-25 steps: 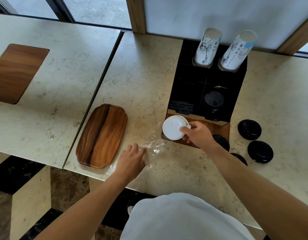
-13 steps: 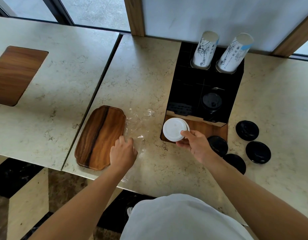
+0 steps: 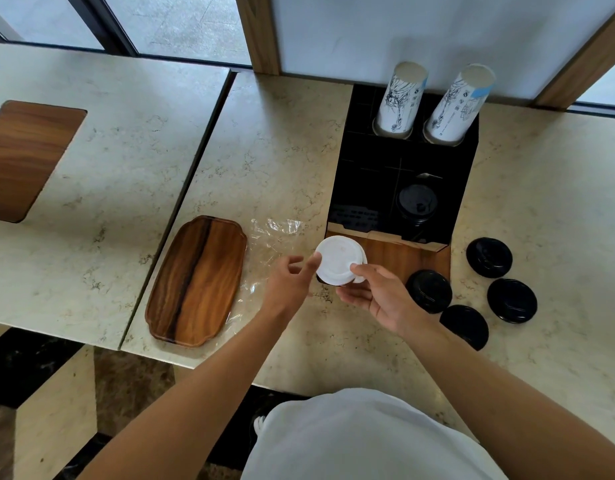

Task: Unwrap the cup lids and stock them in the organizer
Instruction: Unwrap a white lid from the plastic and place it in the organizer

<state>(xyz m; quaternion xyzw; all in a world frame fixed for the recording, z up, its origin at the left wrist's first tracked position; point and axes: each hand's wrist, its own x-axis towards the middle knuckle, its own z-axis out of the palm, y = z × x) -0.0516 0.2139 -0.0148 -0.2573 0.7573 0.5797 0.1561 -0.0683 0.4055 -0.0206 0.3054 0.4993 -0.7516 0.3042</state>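
— Where does the stocking stand?

— From my feed, partway. The right hand (image 3: 378, 299) has its fingers (image 3: 359, 270) clamped on a stack of white lids (image 3: 339, 259), held just in front of the organizer (image 3: 403, 168). The left hand (image 3: 288, 285) has its fingers apart, thumb tip touching the stack's left edge; I judge it is steadying, not gripping.

— Is the wrap off?

— It looks so. The clear plastic wrap (image 3: 275, 237) lies flat on the surface (image 3: 264, 133), between the wooden tray (image 3: 198, 278) and the hands.

— What is already in?

— One compartment holds black lids (image 3: 417, 204), and two sleeves of paper cups (image 3: 401, 98) stand at the back. The other compartments are too dark for me to tell.

— What is left?

— The white stack must go into a compartment, and four loose black lids (image 3: 489, 256) sit on the surface to the right of the organizer. I would guess those need stocking too.
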